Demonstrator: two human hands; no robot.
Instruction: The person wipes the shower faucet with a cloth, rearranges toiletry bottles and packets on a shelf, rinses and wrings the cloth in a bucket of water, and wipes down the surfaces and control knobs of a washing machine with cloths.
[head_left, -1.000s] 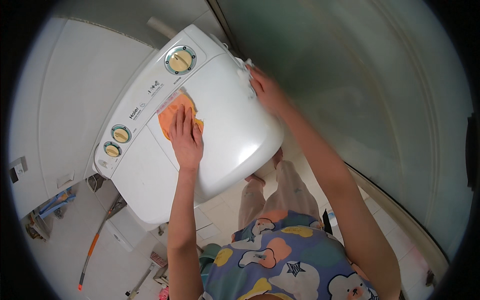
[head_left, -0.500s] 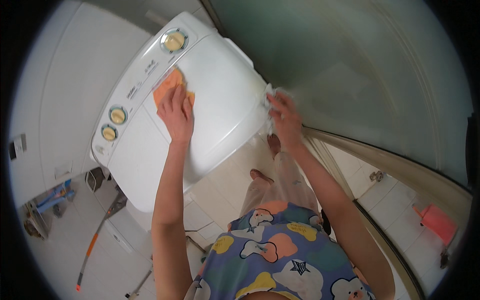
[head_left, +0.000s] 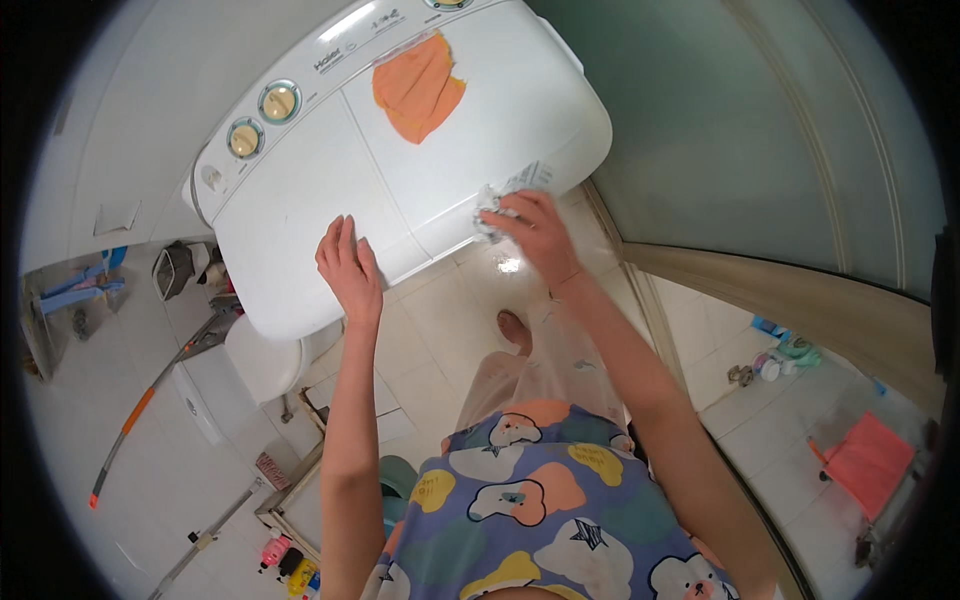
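A white twin-tub washing machine [head_left: 300, 205] stands in front of me, its lids shut. My left hand [head_left: 352, 272] lies on its left lid by the front edge, fingers apart and nothing in them. My right hand [head_left: 535, 235] pinches a crumpled white and grey wrapper [head_left: 490, 212], printed and thin like plastic or paper, at the machine's front edge. Farther back on the right lid lies an orange cloth [head_left: 418, 92], spread out with a few creases; neither hand touches it. Beige knobs [head_left: 279, 102] sit along the rear panel.
A frosted glass door [head_left: 740, 150] closes off the right side. Behind its frame are a red dustpan-like thing [head_left: 868, 462] and several bottles. On the left are a white toilet [head_left: 265, 360], a long pole with an orange section [head_left: 140, 410] and blue items [head_left: 85, 290].
My left hand has let go of the orange cloth and come nearer, onto the left lid. My right hand has moved left along the front edge with the wrapper. The view has shifted.
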